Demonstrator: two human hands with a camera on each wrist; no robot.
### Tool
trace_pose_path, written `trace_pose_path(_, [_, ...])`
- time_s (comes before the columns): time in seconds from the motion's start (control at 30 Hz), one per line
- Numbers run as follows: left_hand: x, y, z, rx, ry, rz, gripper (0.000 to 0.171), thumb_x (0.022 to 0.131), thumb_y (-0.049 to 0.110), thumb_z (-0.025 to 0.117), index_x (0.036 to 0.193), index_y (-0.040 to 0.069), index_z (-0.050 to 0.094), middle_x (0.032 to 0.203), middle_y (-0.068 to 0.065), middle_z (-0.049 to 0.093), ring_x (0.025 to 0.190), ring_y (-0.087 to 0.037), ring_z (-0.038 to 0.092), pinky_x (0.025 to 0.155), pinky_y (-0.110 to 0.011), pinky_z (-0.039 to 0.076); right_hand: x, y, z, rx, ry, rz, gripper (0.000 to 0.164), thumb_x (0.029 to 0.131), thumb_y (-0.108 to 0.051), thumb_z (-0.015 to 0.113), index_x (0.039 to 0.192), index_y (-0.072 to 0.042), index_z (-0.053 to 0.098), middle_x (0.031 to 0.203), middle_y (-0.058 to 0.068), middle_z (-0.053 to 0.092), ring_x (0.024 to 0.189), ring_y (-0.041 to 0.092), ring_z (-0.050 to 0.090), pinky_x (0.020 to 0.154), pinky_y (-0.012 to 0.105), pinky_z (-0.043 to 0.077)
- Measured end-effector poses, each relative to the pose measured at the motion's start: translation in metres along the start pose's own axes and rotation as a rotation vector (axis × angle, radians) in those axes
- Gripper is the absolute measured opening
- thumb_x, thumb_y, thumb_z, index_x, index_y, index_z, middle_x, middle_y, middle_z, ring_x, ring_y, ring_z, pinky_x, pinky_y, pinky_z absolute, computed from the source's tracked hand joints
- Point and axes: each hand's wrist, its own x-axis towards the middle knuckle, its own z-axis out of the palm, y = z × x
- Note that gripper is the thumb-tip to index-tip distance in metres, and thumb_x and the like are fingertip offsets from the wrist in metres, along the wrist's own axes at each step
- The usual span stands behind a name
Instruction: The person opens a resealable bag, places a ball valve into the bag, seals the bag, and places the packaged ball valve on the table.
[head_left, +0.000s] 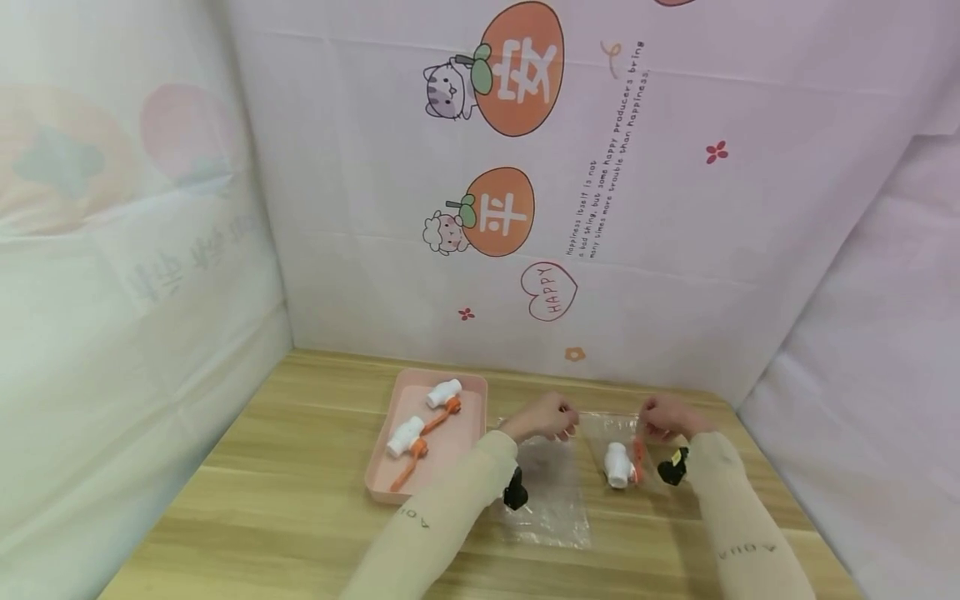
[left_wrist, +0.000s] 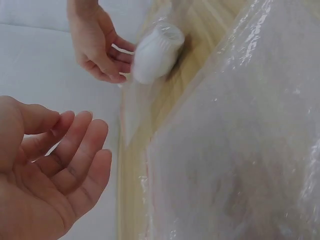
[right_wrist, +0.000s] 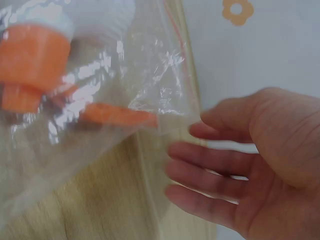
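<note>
A clear zip bag (head_left: 592,433) holds a white plastic ball valve (head_left: 618,465) with an orange handle (right_wrist: 117,114). My right hand (head_left: 667,418) pinches the bag's top corner between thumb and index finger, its other fingers loosely bent. My left hand (head_left: 545,417) is by the bag's opposite top corner. In the left wrist view its thumb touches the index finger and nothing shows between them; the bag hangs apart from it. Beneath the left wrist lies another clear plastic bag (head_left: 551,508), flat on the table.
To the left stands a pink tray (head_left: 380,492) with two white valves (head_left: 406,437) with orange handles. The wooden table (head_left: 247,492) is enclosed by printed white cloth (head_left: 375,208) at the back and sides.
</note>
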Motion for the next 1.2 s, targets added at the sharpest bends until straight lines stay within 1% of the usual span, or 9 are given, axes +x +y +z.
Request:
trace_pose_path(0.13, [-0.003, -0.006, -0.014, -0.063, 0.013, 0.019, 0.025, 0.096, 0.022, 0.049, 0.103, 0.004, 0.064, 0.079, -0.004, 0.065, 0.072, -0.021, 0.066, 0.064, -0.039, 0.054, -0.002, -0.009, -0.001, -0.119, 0.046, -0.054, 0.025, 0.092, -0.01, 0.045, 0.105, 0.009, 0.055, 0.077, 0.011, 0.057, 0.07, 0.021, 0.054, 0.065, 0.041, 0.052])
trace_pose_path(0.27, [-0.013, -0.012, -0.028, -0.084, 0.059, 0.033, 0.021, 0.096, 0.023, 0.048, 0.099, 0.01, 0.064, 0.079, -0.002, 0.064, 0.069, -0.016, 0.064, 0.061, -0.034, 0.054, -0.002, -0.02, 0.0, -0.183, 0.059, -0.117, 0.027, 0.091, -0.013, 0.048, 0.106, 0.007, 0.058, 0.085, 0.012, 0.06, 0.075, 0.022, 0.057, 0.063, 0.039, 0.051])
trace_pose_path(0.37, [-0.025, -0.012, -0.039, -0.086, 0.063, 0.06, 0.019, 0.096, 0.023, 0.049, 0.096, 0.011, 0.063, 0.08, -0.002, 0.065, 0.07, -0.016, 0.065, 0.061, -0.033, 0.054, -0.002, -0.026, 0.005, -0.219, 0.063, -0.191, 0.027, 0.091, -0.015, 0.051, 0.105, 0.006, 0.059, 0.091, 0.015, 0.062, 0.081, 0.026, 0.059, 0.065, 0.039, 0.05])
trace_pose_path(0.5, [-0.043, -0.007, -0.051, -0.099, 0.032, 0.098, 0.019, 0.095, 0.024, 0.049, 0.093, 0.01, 0.063, 0.082, -0.005, 0.066, 0.076, -0.023, 0.067, 0.067, -0.04, 0.054, -0.005, -0.035, 0.013, -0.286, 0.098, -0.278, 0.024, 0.091, -0.017, 0.053, 0.102, 0.003, 0.062, 0.096, 0.017, 0.064, 0.088, 0.03, 0.06, 0.072, 0.043, 0.051])
trace_pose_path(0.67, [-0.063, -0.005, -0.061, -0.127, 0.042, 0.105, 0.02, 0.096, 0.026, 0.049, 0.092, 0.011, 0.063, 0.086, -0.008, 0.066, 0.08, -0.024, 0.066, 0.072, -0.047, 0.053, -0.009, -0.057, 0.022, -0.318, 0.13, -0.355, 0.025, 0.092, -0.018, 0.053, 0.101, 0.002, 0.064, 0.096, 0.016, 0.064, 0.089, 0.032, 0.06, 0.074, 0.047, 0.049])
trace_pose_path(0.77, [-0.069, -0.007, -0.062, -0.133, 0.06, 0.122, 0.023, 0.097, 0.025, 0.048, 0.094, 0.008, 0.063, 0.087, -0.009, 0.065, 0.078, -0.022, 0.066, 0.073, -0.046, 0.053, -0.009, -0.07, 0.029, -0.317, 0.141, -0.391, 0.023, 0.092, -0.018, 0.054, 0.101, 0.0, 0.064, 0.094, 0.012, 0.065, 0.087, 0.026, 0.061, 0.073, 0.044, 0.05])
trace_pose_path(0.93, [-0.076, -0.013, -0.057, -0.134, 0.086, 0.149, 0.026, 0.098, 0.025, 0.047, 0.096, 0.005, 0.064, 0.086, -0.007, 0.066, 0.077, -0.018, 0.066, 0.066, -0.031, 0.054, -0.008, -0.087, 0.044, -0.313, 0.126, -0.423, 0.02, 0.093, -0.019, 0.054, 0.102, -0.005, 0.064, 0.093, 0.005, 0.065, 0.084, 0.018, 0.059, 0.072, 0.038, 0.05])
trace_pose_path(1.17, [-0.086, -0.014, -0.048, -0.225, 0.118, 0.12, 0.024, 0.098, 0.024, 0.047, 0.095, 0.006, 0.063, 0.085, -0.005, 0.065, 0.078, -0.019, 0.065, 0.071, -0.04, 0.054, -0.002, -0.103, 0.068, -0.301, 0.105, -0.539, 0.008, 0.088, -0.014, 0.058, 0.089, -0.009, 0.064, 0.081, 0.0, 0.064, 0.073, 0.013, 0.057, 0.063, 0.031, 0.047])
trace_pose_path(1.2, [-0.086, -0.015, -0.047, -0.231, 0.12, 0.117, 0.024, 0.098, 0.025, 0.047, 0.095, 0.007, 0.063, 0.085, -0.005, 0.065, 0.078, -0.019, 0.065, 0.071, -0.039, 0.054, -0.001, -0.103, 0.071, -0.308, 0.112, -0.548, 0.007, 0.087, -0.013, 0.059, 0.087, -0.008, 0.064, 0.079, 0.0, 0.063, 0.072, 0.013, 0.056, 0.062, 0.031, 0.047])
